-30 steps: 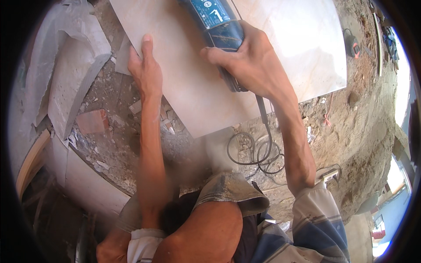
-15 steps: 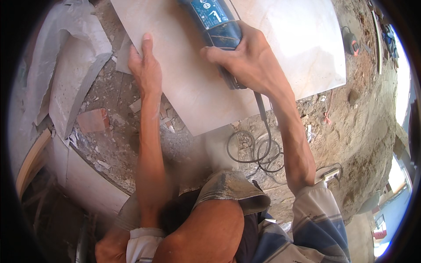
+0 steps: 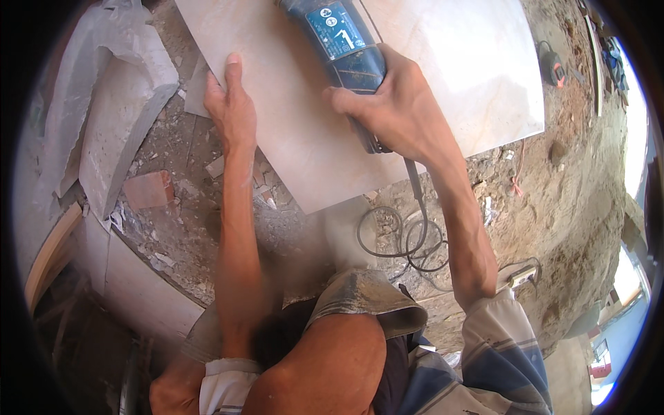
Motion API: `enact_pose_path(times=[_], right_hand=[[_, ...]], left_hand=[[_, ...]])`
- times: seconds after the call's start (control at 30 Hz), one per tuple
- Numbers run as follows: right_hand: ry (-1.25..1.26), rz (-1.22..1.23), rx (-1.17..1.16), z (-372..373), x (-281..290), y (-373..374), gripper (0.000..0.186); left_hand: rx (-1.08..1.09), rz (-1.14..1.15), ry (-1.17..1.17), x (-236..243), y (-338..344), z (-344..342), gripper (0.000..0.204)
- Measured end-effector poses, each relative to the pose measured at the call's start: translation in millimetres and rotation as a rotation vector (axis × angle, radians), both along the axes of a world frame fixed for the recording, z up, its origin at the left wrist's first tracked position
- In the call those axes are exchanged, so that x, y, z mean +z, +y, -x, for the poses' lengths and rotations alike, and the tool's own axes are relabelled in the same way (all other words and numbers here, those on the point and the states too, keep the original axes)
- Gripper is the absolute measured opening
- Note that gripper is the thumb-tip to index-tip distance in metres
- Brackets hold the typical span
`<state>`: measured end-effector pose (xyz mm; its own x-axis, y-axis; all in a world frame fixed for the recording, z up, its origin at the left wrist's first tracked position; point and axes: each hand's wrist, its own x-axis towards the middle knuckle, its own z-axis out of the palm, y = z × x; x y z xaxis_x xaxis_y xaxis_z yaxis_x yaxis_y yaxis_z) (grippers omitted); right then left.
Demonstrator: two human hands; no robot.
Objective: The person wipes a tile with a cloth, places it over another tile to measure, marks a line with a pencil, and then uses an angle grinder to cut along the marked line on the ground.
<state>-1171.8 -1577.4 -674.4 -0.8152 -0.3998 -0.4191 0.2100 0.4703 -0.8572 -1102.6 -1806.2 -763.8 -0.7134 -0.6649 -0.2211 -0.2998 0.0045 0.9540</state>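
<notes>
A large pale, glossy tile (image 3: 297, 145) lies in front of me, its near corner pointing towards my knees. My right hand (image 3: 401, 104) is wrapped round the rear of a blue corded angle grinder (image 3: 339, 34) above the tile; its working end is cut off by the top of the view. A thin dark line runs across the tile beside the tool. At the tile's left edge, my left hand (image 3: 234, 111) grips with the thumb on top and the fingers partly hidden. The grinder's grey cord (image 3: 415, 187) drops from its rear end.
Cord loops lie on rubble right of my knee, near a white socket strip (image 3: 520, 275). A tape measure (image 3: 555, 69) sits at the far right. On the left are a brick piece (image 3: 149, 190), crumpled plastic sheeting (image 3: 124, 104) and a curved wooden edge (image 3: 52, 252). Dust hangs near my left forearm.
The grinder and my right hand have slid slightly towards me and to the right over the tile. My left hand and the tile stay practically where they were.
</notes>
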Motion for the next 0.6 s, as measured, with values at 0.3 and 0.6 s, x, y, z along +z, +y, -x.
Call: enact_pose_path(times=[0.3, 0.6], right_hand=[[-0.001, -0.018, -0.001, -3.6, -2.8, 1.9, 0.060], [0.020, -0.028, 0.005, -5.2, -8.2, 4.8, 0.065]], left_hand=[[-0.017, -0.005, -0.008, -1.2, -0.8, -1.2, 0.054], [-0.014, 0.006, -0.026, -0.8, -1.1, -0.1, 0.056]])
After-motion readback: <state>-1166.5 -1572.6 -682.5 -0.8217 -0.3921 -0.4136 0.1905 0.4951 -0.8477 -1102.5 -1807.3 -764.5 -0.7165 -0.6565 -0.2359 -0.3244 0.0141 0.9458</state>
